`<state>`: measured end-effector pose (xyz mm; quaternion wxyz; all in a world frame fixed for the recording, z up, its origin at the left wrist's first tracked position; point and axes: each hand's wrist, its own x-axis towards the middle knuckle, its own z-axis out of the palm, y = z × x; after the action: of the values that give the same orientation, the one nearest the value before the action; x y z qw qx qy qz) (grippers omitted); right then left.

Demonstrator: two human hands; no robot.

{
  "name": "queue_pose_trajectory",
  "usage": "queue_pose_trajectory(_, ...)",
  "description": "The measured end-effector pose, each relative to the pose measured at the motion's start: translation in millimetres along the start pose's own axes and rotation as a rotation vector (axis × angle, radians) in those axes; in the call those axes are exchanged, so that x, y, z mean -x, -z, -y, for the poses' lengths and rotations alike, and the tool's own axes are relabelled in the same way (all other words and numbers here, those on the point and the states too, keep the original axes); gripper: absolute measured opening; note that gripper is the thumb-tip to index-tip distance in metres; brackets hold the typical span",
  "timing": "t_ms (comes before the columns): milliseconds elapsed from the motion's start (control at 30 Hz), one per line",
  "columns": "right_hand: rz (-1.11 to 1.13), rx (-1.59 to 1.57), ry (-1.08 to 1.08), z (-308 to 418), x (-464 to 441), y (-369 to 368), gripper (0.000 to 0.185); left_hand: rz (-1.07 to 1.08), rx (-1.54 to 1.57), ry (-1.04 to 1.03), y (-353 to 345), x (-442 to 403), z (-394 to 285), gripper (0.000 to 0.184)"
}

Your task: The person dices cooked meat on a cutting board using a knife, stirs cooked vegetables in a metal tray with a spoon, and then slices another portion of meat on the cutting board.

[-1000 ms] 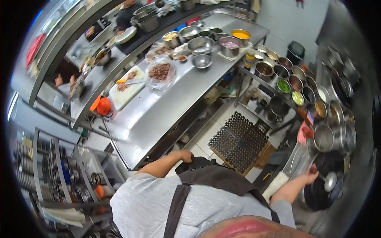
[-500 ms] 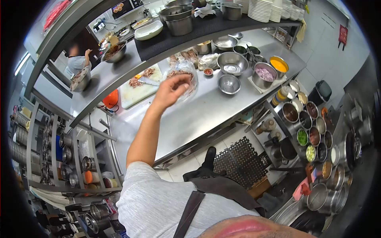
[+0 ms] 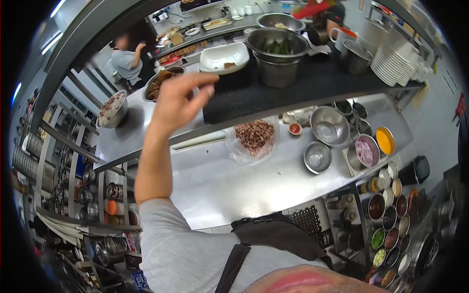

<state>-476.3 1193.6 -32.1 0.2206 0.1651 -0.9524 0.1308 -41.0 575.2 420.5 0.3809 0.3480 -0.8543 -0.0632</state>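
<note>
My left hand (image 3: 181,100) is raised over the shelf's front edge, fingers stretched to the right and thumb apart, with nothing visible in it. Partly behind it stands a metal bowl of brown food (image 3: 168,74). To the right of my fingertips lies a white oblong dish (image 3: 224,57) with a small brown piece inside. Below, on the steel counter (image 3: 210,180), a clear plastic bag (image 3: 239,155) lies open around chopped reddish-brown meat (image 3: 255,136). My right hand is out of view.
A pot with green vegetables (image 3: 277,61) and stacked white plates (image 3: 391,66) stand on the shelf (image 3: 244,100). Metal bowls (image 3: 317,157), a small red sauce cup (image 3: 295,128) and a pot of sliced onion (image 3: 364,150) sit below. Another person (image 3: 128,61) stands far left.
My left hand has moved up and left, from over the bag to the shelf. The view has shifted, showing more of the shelf and hiding most of the cutting board.
</note>
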Motion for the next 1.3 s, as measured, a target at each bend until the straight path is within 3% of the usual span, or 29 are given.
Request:
queue_pose_trajectory(67, -0.09, -0.08, 0.334, 27, -23, -37, 0.03, -0.035, -0.162, -0.034, 15, -34, 26, 0.02)
queue_pose_trajectory(100, 0.174, -0.25, 0.235, 52, -37, -54, 0.033, -0.045, -0.303, -0.127, 20, -51, 43, 0.02)
queue_pose_trajectory(133, 0.443, -0.41, 0.133, 95, -58, -63, 0.037, 0.037, -0.358, -0.019, 25, -69, 51, 0.02)
queue_pose_trajectory(233, 0.557, -0.454, 0.214, 207, -106, -43, 0.036, 0.103, -0.492, -0.007, 12, -110, 92, 0.018)
queue_pose_trajectory(300, 0.836, -0.473, 0.177, 229, -131, -55, 0.035, 0.309, -0.442, -0.003, -11, -126, 119, 0.018)
queue_pose_trajectory(333, 0.843, -0.474, 0.188, 222, -140, -74, 0.035, 0.409, -0.539, -0.107, -24, -133, 124, 0.015)
queue_pose_trajectory(400, 0.817, -0.386, 0.342, 223, -154, -95, 0.034, 0.582, -0.339, 0.004, -44, -139, 123, 0.016)
queue_pose_trajectory(500, 0.895, -0.281, 0.26, 207, -171, -109, 0.035, 0.716, -0.407, 0.096, -64, -142, 120, 0.018)
queue_pose_trajectory(600, 0.924, -0.188, 0.194, 184, -175, -130, 0.034, 0.698, -0.564, 0.245, -68, -153, 123, 0.021)
queue_pose_trajectory(633, 0.918, -0.155, 0.156, 170, -171, -140, 0.033, 0.721, -0.621, 0.145, -73, -155, 152, 0.025)
queue_pose_trajectory(733, 0.919, -0.107, 0.118, 145, -165, -154, 0.031, 0.697, -0.496, 0.283, -63, -153, 138, 0.027)
queue_pose_trajectory(867, 0.912, -0.083, 0.029, 129, -152, -169, 0.029, 0.641, -0.447, 0.226, -49, -149, 147, 0.034)
queue_pose_trajectory(967, 0.935, -0.142, 0.158, 173, -165, -125, 0.028, 0.615, -0.545, 0.228, -60, -147, 148, 0.029)
queue_pose_trajectory(1133, 0.891, -0.183, 0.101, 207, -160, -109, 0.027, 0.441, -0.509, 0.15, -57, -175, 161, 0.025)
queue_pose_trajectory(1300, 0.896, -0.175, 0.051, 208, -155, -106, 0.027, 0.766, -0.655, 0.248, -85, -189, 159, 0.022)
